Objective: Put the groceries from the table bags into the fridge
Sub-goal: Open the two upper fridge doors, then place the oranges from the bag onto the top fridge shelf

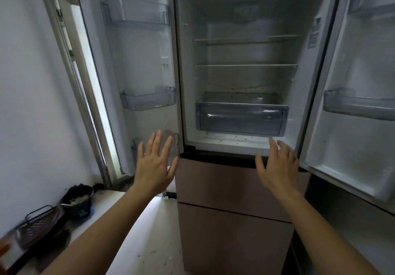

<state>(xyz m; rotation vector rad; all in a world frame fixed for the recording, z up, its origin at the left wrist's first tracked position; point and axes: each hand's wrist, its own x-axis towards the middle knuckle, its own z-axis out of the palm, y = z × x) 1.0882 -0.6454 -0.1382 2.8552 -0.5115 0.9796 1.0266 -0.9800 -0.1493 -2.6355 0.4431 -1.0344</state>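
Note:
The fridge (241, 146) stands in front of me with both upper doors swung wide. Its inside holds bare glass shelves (245, 65) and a clear drawer (241, 118) at the bottom. My left hand (155, 163) is raised with straight, spread fingers in front of the lower bin of the left door (136, 61). My right hand (277, 163) is also raised with straight fingers, near the front lip of the fridge floor beside the right door (352, 86). Neither hand holds anything. No bags or groceries are in view.
Two brown drawer fronts (233, 189) sit shut below the open compartment. A low white ledge at the left carries a black bag (78, 202) and a dark wire basket (40, 223). A narrow doorway (85, 82) opens behind the left door.

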